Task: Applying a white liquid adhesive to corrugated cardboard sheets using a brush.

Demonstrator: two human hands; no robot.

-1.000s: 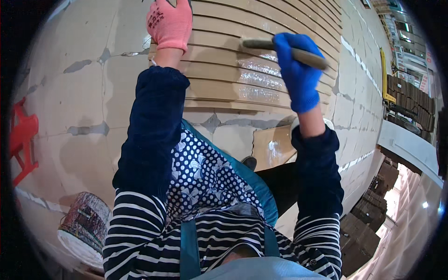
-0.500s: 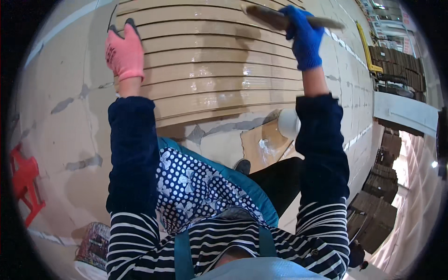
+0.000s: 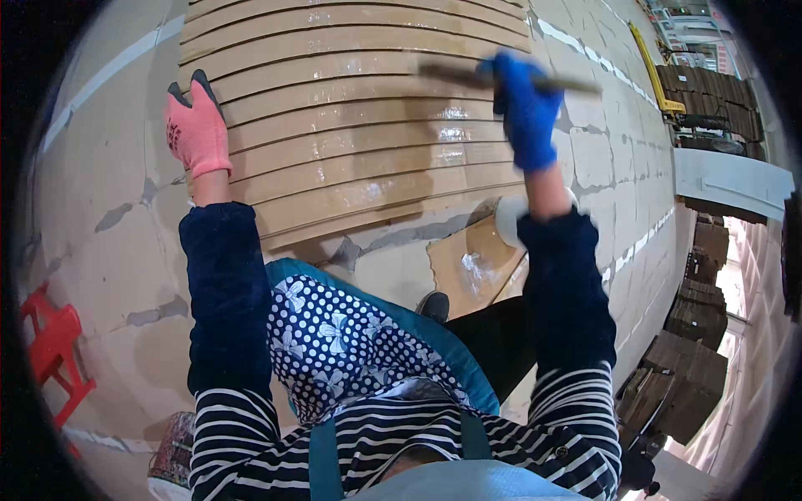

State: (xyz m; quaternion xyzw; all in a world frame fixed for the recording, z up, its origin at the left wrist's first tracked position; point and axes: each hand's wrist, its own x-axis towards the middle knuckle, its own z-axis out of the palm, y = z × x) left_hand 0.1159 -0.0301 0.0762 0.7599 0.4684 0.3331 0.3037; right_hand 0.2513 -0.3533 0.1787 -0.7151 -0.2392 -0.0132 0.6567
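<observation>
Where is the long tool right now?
In the head view, the long tool is at upper right, held in the blue-gloved right hand, extending across the right edge of the overlapping cardboard sheets.

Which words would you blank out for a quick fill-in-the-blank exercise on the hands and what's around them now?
1. The left hand wears a ____ glove.
2. The right hand, holding a long, motion-blurred tool, wears a ____ glove.
3. In the picture, the left hand is near the ____ edge (left or right) of the overlapping cardboard sheets.
4. The plastic stool on the floor is ____ in colour.

Missing words: pink; blue; left; red.
</observation>
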